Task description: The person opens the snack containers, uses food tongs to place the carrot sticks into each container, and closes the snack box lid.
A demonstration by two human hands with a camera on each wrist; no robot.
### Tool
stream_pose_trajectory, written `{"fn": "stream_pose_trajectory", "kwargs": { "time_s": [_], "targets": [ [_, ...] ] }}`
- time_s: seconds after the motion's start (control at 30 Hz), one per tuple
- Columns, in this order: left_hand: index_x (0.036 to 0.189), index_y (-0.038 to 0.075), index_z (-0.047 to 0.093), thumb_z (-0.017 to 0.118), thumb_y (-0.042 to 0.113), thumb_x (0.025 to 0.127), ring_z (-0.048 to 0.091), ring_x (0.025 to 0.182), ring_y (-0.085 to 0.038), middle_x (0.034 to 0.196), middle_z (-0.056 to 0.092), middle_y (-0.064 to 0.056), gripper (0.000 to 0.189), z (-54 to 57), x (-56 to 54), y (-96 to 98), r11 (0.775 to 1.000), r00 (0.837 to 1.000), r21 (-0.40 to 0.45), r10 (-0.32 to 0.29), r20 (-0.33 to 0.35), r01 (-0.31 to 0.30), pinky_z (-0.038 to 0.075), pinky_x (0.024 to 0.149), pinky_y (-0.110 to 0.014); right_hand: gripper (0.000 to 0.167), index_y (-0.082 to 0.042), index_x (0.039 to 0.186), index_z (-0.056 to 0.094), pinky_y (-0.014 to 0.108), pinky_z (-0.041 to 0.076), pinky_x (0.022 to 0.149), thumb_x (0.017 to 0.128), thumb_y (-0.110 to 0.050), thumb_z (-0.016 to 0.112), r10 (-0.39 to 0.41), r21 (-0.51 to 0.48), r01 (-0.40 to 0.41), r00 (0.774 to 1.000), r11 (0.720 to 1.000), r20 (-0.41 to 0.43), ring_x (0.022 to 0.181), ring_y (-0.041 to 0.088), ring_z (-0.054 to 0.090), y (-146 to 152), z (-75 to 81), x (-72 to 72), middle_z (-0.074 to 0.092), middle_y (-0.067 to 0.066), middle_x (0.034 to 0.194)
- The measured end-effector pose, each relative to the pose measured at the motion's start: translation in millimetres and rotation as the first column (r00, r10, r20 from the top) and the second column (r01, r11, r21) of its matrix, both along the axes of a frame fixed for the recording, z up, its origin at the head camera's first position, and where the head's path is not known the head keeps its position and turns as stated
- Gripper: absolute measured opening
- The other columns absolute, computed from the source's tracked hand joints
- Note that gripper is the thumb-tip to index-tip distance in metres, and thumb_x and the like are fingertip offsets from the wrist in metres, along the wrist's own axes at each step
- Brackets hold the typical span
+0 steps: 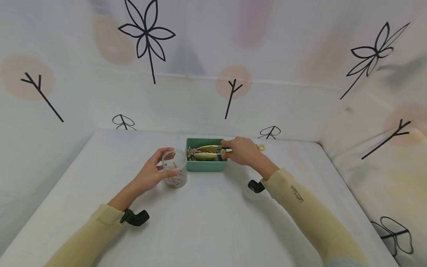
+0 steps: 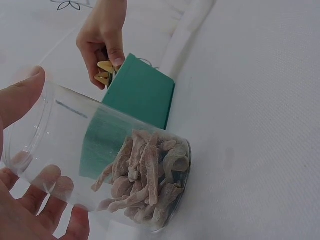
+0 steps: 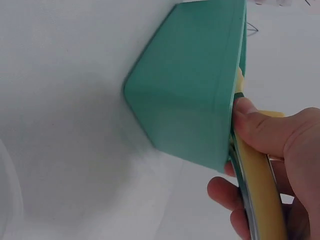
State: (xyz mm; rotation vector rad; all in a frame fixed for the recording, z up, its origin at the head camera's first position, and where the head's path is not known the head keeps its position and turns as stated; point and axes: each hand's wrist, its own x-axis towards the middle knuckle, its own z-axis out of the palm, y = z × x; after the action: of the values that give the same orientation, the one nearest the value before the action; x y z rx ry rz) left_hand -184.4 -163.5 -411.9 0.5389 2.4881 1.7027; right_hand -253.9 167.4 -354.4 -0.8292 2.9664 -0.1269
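My left hand [image 1: 151, 172] grips a clear plastic jar [image 1: 176, 165], fingers on one side and thumb on the other. Brownish, dusty-looking dried strips [image 2: 145, 175] lie in its lower part, best seen in the left wrist view. Just right of the jar stands a green rectangular box [image 1: 205, 166] with similar pieces [image 1: 192, 152] inside. My right hand [image 1: 242, 151] holds yellow-tipped tongs [image 1: 205, 156] at the box's right end. Their two tips lie spread inside the box, over the pieces. In the right wrist view, the thumb presses the yellow handle [image 3: 260, 185] close to the box rim.
A clear round lid [image 1: 252, 193] lies on the white-covered table [image 1: 207, 222] beneath the right wrist. The tongs' yellow end ring [image 1: 261, 147] shows beyond the right hand. A patterned cloth backdrop [image 1: 200, 100] rises behind the table and along its sides.
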Motion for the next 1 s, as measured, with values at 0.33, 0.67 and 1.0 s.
{"fn": "stream_pose_trajectory", "kwargs": {
  "time_s": [0.33, 0.67, 1.0],
  "targets": [
    [0.15, 0.015, 0.035, 0.079, 0.023, 0.088, 0.036, 0.141, -0.029, 0.149, 0.046, -0.015, 0.076, -0.6, -0.4, 1.2, 1.0, 1.0, -0.002, -0.002, -0.002, 0.002, 0.031, 0.109, -0.062, 0.048, -0.019, 0.135, 0.063, 0.031, 0.04, 0.052, 0.092, -0.04, 0.07, -0.001, -0.078, -0.001, 1.0, 0.997, -0.017, 0.063, 0.016, 0.054, 10.7, -6.2, -5.2, 0.072, 0.002, 0.098],
    [0.15, 0.016, 0.035, 0.078, 0.023, 0.088, 0.036, 0.142, -0.029, 0.149, 0.046, -0.012, 0.076, 0.2, 0.8, 2.1, 1.0, 1.0, -0.012, 0.002, -0.004, -0.002, 0.031, 0.109, -0.062, 0.051, -0.015, 0.137, 0.062, 0.032, 0.043, 0.055, 0.092, -0.038, 0.071, -0.038, -0.162, 0.033, 0.999, 0.986, -0.028, 0.068, 0.015, 0.057, 24.5, -2.9, -4.2, 0.073, 0.006, 0.11],
    [0.15, 0.013, 0.034, 0.077, 0.019, 0.089, 0.036, 0.142, -0.031, 0.149, 0.046, -0.015, 0.075, -1.5, -0.6, -0.4, 1.0, 1.0, -0.007, -0.001, -0.009, 0.001, 0.03, 0.109, -0.063, 0.051, -0.011, 0.137, 0.062, 0.032, 0.044, 0.059, 0.093, -0.034, 0.072, -0.026, -0.289, 0.019, 0.999, 0.957, -0.019, 0.065, 0.014, 0.055, 30.1, 16.9, 0.0, 0.073, 0.008, 0.111]
  ]
}}
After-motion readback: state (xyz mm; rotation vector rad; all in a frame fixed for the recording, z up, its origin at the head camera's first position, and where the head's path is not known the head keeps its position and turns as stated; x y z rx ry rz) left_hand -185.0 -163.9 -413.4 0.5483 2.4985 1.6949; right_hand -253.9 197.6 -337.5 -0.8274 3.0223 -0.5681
